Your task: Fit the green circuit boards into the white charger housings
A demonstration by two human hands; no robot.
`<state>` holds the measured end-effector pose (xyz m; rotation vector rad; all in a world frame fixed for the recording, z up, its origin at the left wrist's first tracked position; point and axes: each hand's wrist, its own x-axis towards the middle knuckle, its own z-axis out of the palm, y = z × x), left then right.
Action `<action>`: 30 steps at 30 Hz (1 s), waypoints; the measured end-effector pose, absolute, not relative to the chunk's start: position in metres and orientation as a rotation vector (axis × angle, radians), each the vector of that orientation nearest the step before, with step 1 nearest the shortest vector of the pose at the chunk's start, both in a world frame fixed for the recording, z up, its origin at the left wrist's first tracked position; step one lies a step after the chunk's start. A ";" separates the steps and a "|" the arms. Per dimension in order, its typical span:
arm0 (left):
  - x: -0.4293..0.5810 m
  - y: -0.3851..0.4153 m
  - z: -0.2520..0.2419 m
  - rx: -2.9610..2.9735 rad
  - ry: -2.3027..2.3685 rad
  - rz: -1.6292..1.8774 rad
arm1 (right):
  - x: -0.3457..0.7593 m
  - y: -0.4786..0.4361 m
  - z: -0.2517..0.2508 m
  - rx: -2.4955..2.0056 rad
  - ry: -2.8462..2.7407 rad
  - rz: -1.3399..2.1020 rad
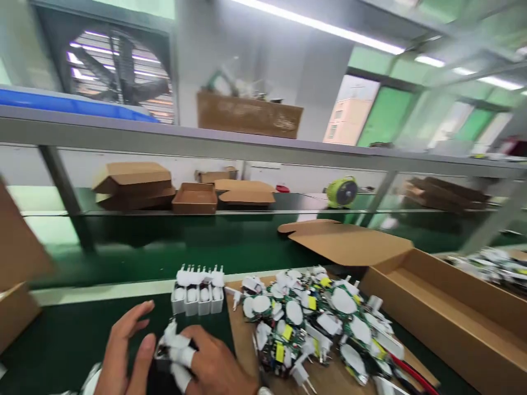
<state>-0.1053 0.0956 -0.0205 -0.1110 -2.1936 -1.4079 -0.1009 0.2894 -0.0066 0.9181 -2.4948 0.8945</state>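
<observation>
My left hand (pixel 125 348) is at the lower left with thumb and fingers apart, next to a small white plug piece (pixel 171 334). Tape-like white wraps cover fingers of my right hand (pixel 212 356), which are closed at that piece; its exact grip is blurred. Just beyond my hands, a row of white adapter housings (pixel 197 299) stands with plug prongs pointing up. To the right, a heap of green circuit boards (pixel 294 312) with white discs and yellow parts lies on a flat cardboard sheet (pixel 335 376).
An open cardboard box (pixel 448 307) stands at the right, another box (pixel 18 312) at the left edge. Red and black tool handles (pixel 414 376) lie at the lower right. Across the green belt (pixel 197 241) are cardboard boxes (pixel 195 198) and a green fan (pixel 341 192), below a shelf (pixel 247 144).
</observation>
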 end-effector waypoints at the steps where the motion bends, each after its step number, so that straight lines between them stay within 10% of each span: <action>1: -0.100 0.087 -0.016 -0.089 -2.202 -1.407 | -0.106 0.286 0.001 1.005 -2.490 0.920; 30: -0.092 0.100 -0.036 -0.404 -2.310 -1.264 | -0.115 0.310 -0.040 0.893 -2.633 1.231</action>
